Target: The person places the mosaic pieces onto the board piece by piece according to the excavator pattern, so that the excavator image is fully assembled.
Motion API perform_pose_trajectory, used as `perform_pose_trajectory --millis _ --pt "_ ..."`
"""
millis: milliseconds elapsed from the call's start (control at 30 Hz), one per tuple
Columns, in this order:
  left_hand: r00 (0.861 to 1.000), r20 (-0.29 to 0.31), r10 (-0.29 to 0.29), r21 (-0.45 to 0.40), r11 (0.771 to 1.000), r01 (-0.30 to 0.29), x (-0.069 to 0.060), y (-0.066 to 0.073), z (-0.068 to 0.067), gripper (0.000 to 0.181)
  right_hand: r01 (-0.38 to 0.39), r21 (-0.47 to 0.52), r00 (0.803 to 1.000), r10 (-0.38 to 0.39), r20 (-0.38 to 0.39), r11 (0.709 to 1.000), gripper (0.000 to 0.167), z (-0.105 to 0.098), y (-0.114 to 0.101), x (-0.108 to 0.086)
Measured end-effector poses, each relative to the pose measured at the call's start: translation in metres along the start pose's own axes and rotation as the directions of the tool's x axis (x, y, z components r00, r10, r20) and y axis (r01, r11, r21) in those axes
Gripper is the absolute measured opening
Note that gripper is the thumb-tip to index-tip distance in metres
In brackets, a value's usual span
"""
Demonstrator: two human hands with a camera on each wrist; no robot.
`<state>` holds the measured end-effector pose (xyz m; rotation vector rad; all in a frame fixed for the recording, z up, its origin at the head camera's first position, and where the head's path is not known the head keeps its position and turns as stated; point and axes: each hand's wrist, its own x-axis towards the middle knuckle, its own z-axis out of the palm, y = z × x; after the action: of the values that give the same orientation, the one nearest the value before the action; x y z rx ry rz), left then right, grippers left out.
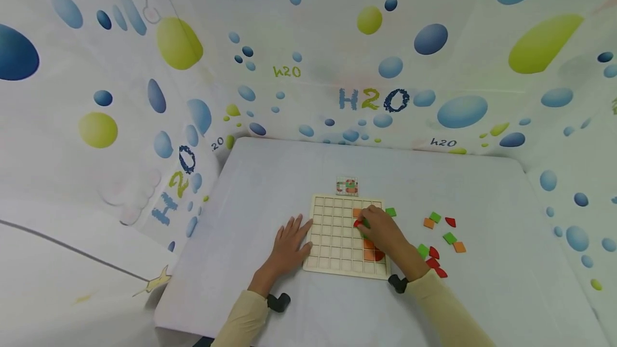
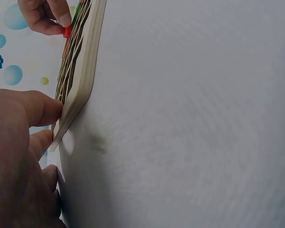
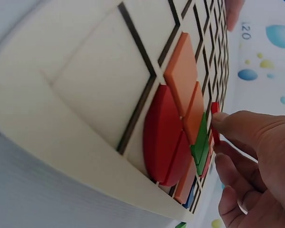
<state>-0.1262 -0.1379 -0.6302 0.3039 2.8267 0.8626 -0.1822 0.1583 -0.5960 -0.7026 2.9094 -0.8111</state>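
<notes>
A pale wooden grid board [image 1: 332, 240] lies on the white table. My left hand [image 1: 289, 248] rests at its left edge with fingers spread; in the left wrist view the thumb and a finger touch the rim. My right hand [image 1: 383, 229] is over the board's right part, pinching a small red tile [image 3: 215, 108] between thumb and fingers. Near it, orange tiles [image 3: 181, 76], rounded red tiles [image 3: 164, 133] and green tiles [image 3: 199, 147] sit in the grid squares. The right hand hides some of these tiles in the head view.
A small pattern card [image 1: 347, 186] lies just beyond the board. Loose tiles are scattered to the right, among them a green square [image 1: 450, 238], an orange square [image 1: 459, 247] and a red rounded piece [image 1: 450, 221]. Patterned sheeting [image 1: 308, 106] hangs behind the table.
</notes>
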Motion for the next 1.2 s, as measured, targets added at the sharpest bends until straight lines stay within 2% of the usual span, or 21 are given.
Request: perform_pose_trajectory --millis 167,300,633,933,1200 --pt "1.0 -0.002 0.002 0.001 1.0 -0.002 0.0 0.0 -0.001 0.063 -0.019 -0.021 1.0 0.02 0.019 1.0 0.018 0.003 0.0 0.002" --pt "1.0 -0.007 0.005 -0.012 1.0 -0.006 -0.001 0.001 -0.001 0.063 -0.002 -0.032 1.0 0.003 0.01 0.999 0.019 0.005 0.0 0.003" --pt "0.999 -0.022 0.025 -0.017 1.0 -0.026 0.0 0.0 0.0 0.062 0.101 -0.125 0.988 -0.114 -0.102 0.987 0.01 0.006 0.005 0.005" --pt "1.0 -0.008 0.021 0.0 1.0 -0.021 -0.002 0.001 -0.001 0.062 0.078 -0.082 0.994 -0.084 -0.076 0.994 0.014 0.008 0.0 0.005" --pt "1.0 0.009 0.006 0.015 1.0 -0.006 -0.001 0.0 0.0 0.063 0.122 -0.089 0.986 -0.131 -0.106 0.989 0.011 0.013 0.002 0.005"
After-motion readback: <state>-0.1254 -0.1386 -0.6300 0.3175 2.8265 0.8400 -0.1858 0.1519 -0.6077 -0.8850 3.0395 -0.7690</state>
